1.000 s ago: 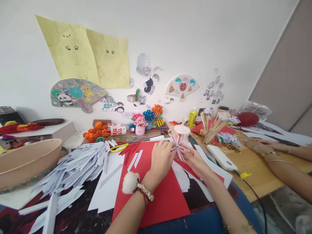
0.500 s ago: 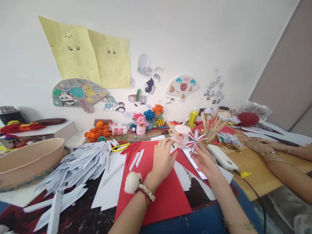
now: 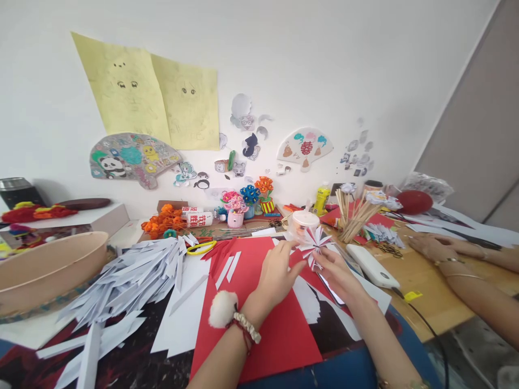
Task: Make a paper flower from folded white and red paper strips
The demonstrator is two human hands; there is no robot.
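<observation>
A white wall (image 3: 324, 65) closes off the far side of the bench (image 3: 441, 297). On the bench, in the near middle, lies a red sheet (image 3: 267, 335). Left of it spreads a heap of white strips (image 3: 133, 278), and at the far left edge sits a tub (image 3: 52, 265). On the right, another person's hands (image 3: 438, 248) rest on the bench. The left hand (image 3: 278, 273) is over the red sheet, its fingers loosely bent and its thumb apart. The right hand (image 3: 334, 273) is right of it, pinching a paper star (image 3: 315, 244) between fingers and thumb. The star is held just beside the left fingertips, nearer than a lidded cup (image 3: 306, 219); whether those fingertips touch it, I cannot tell. Right of the right hand lies a power bank (image 3: 372, 266); below that hand, a phone (image 3: 331, 289) partly shows.
</observation>
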